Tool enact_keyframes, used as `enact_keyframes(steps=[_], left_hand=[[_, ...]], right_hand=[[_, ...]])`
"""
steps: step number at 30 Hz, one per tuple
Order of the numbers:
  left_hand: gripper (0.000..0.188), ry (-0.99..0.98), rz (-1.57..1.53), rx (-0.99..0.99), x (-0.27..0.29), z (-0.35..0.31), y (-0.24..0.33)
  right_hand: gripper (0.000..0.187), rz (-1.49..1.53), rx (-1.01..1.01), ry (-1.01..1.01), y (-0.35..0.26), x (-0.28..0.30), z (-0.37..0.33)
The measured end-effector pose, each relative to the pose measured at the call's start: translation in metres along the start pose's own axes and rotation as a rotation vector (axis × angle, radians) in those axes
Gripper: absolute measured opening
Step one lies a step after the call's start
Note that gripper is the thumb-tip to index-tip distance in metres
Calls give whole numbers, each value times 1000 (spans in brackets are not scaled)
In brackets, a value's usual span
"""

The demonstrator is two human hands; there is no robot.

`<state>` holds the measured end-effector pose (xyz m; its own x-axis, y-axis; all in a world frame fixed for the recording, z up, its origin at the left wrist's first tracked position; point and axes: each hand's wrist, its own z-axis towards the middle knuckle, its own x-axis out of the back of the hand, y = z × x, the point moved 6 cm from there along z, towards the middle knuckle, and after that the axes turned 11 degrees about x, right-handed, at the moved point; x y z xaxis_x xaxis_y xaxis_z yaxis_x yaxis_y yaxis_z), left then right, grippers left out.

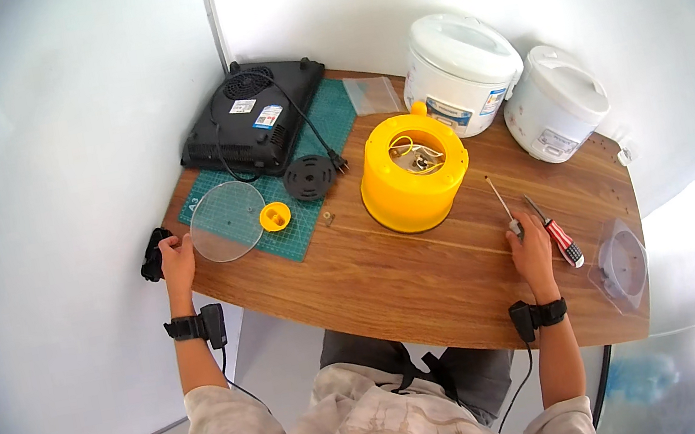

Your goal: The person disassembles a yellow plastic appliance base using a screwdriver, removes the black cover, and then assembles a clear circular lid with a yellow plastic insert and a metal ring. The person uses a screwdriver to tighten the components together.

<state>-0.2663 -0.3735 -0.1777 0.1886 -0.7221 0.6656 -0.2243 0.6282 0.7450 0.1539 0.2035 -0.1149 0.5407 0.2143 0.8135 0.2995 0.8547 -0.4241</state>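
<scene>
Fingers of the right hand [534, 253] are closed around the grey handle of a thin screwdriver [499, 197], at the right of the frame. Just beside it lies a thicker screwdriver with a red, white and black handle [563, 241]. At the left of the frame, fingers of the left hand [178, 257] are close together by a soft black object [153, 256]; I cannot tell whether they grip it. In the middle of the frame, a round yellow plastic housing [409, 202] with wires inside stands on the brown wooden table [365, 269]. Left of it, a small yellow plastic cap [275, 218] lies on a green cutting mat [292, 243].
</scene>
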Motion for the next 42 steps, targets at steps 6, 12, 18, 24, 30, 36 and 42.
enact_keyframes(steps=[6, 12, 18, 24, 30, 36, 42], left_hand=[[62, -217, -135, 127, -5, -32, 32], [59, -412, -283, 124, -19, -27, 19], [47, -568, -488, 196, -16, -46, 31], [43, -529, -572, 176, -1, -56, 28], [45, -412, -675, 145, 27, -54, 17], [44, -599, -602, 47, 61, -122, 75], [45, -1036, -374, 23, 19, -218, 127]], right_hand=[[43, -75, 25, 21, 5, -2, -4], [48, -80, 4, -16, 5, -6, -6], [48, -55, 23, -48, 7, -6, -7], [56, -22, 90, -87, 5, 0, -6], [59, -6, 98, -149, -1, 4, -5], [55, 4, 124, -47, -19, 27, -8], [48, 177, 112, -60, -68, 50, -32]])
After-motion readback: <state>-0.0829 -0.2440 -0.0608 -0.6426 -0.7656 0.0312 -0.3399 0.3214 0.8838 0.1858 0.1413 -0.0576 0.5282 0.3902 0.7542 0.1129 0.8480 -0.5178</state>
